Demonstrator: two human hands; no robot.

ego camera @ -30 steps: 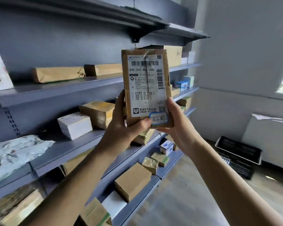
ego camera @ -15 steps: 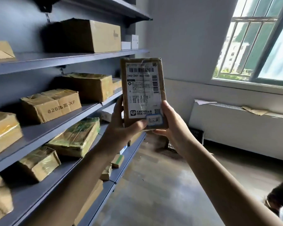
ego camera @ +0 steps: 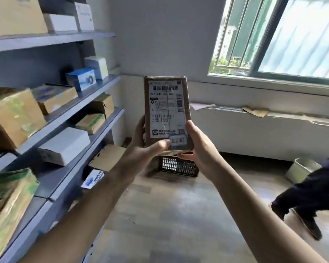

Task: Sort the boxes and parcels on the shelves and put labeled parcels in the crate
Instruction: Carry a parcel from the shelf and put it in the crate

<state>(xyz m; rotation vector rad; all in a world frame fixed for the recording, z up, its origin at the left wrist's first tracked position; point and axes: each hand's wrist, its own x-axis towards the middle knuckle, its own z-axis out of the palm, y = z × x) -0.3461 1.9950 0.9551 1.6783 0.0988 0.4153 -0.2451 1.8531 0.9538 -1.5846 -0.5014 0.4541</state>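
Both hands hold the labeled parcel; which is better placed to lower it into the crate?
Probably right: the right hand cups the parcel from below, nearer the black crate; the left hand grips the opposite edge.

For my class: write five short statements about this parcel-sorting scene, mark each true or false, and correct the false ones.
1. Both the left hand and the right hand hold the parcel upright. True.
2. The parcel's label faces away from the camera. False: the label and its barcode face the camera.
3. The black crate stands on the floor beyond the hands. True.
4. The parcel lies in the crate. False: it is held in the air in both hands.
5. The shelves are at the right of the view. False: they are at the left; the window is at the right.
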